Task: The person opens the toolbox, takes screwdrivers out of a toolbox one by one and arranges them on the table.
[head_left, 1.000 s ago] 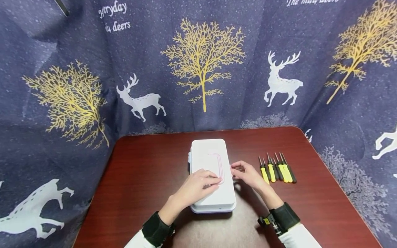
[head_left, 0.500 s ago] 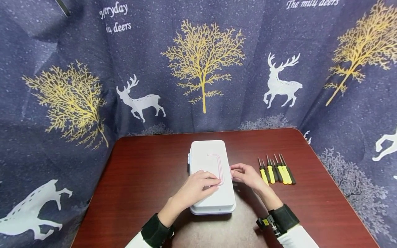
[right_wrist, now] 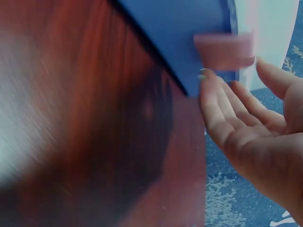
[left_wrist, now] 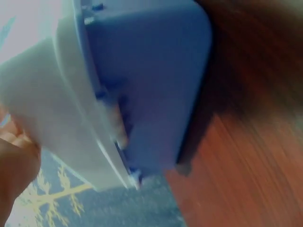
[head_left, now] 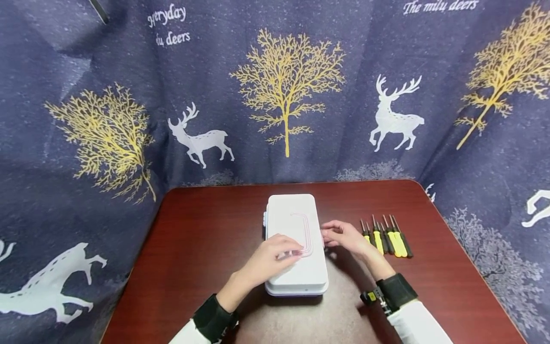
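Note:
A plastic box with a white lid (head_left: 296,205) and a blue body (left_wrist: 147,85) stands in the middle of the table, its lid down. My left hand (head_left: 272,255) rests on the lid, fingertips by a pink bracket-shaped outline (head_left: 307,229). On the box's right side is a pink latch (right_wrist: 225,51), spanning lid and body in the right wrist view. My right hand (head_left: 345,236) is at this latch, thumb tip right at its edge and fingertips just below it, fingers loosely extended. Clips on the opposite side show in the left wrist view.
Several screwdrivers (head_left: 388,241) with yellow or black handles lie in a row to the right of my right hand. The reddish-brown table (head_left: 206,229) ends at a dark blue curtain (head_left: 249,162) printed with deer and trees.
The head view has shifted slightly. My right hand has lifted a little along the box's side, its fingers looser at the latch. My left hand stays on the lid.

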`<state>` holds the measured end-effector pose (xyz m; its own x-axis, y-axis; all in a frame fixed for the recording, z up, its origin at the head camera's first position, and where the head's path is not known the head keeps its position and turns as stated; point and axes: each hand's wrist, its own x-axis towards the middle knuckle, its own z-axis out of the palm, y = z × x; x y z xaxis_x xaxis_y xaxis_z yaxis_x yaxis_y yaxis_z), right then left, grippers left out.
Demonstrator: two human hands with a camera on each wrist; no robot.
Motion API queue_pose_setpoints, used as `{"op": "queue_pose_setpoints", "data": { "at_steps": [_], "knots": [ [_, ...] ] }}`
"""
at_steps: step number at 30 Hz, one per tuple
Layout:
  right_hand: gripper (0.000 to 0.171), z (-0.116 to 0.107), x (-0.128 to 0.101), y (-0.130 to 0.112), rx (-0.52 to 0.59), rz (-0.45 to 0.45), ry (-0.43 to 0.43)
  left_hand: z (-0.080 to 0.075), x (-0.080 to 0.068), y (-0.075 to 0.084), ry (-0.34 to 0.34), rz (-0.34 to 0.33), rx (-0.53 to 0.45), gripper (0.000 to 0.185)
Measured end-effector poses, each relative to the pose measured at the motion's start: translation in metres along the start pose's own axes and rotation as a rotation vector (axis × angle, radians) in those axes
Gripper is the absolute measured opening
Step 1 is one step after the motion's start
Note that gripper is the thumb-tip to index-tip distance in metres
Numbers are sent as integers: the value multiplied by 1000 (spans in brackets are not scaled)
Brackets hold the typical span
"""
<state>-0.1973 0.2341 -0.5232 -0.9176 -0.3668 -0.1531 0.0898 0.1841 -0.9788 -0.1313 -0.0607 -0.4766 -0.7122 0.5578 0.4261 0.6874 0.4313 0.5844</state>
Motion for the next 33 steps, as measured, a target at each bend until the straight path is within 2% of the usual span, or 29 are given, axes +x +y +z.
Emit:
{"op": "queue_pose_setpoints", "data": {
  "at_steps": [3, 5, 8, 10, 13, 18, 20, 27, 33],
  "knots": [
    [42, -11, 14, -8, -83, -46, 70, -5, -11, -5, 134, 3, -98, 25],
    [39, -13, 27, -13, -99, -84, 111, -9, -21, -10, 207, 8, -104, 24],
    [35, -13, 44, -21, -93, -140, 151, -10, -38, -17, 260, -21, -128, 24],
    [35, -12, 55, -22, -82, -163, 163, -9, -50, -20, 260, -48, -170, 29],
    [38, -9, 67, -19, -77, -151, 183, -4, -67, -23, 224, -71, -228, 40],
    [37, -4, 82, -10, -36, -123, 207, 3, -85, -25, 179, -71, -215, 46],
    [36, -3, 84, -5, -18, -110, 203, 6, -88, -25, 171, -88, -226, 44],
    [36, -1, 84, 1, -2, -91, 196, 14, -92, -28, 157, -182, -433, 38],
    [36, -5, 79, 4, 27, -76, 236, 12, -92, -31, 145, -222, -448, 33]
  ]
}}
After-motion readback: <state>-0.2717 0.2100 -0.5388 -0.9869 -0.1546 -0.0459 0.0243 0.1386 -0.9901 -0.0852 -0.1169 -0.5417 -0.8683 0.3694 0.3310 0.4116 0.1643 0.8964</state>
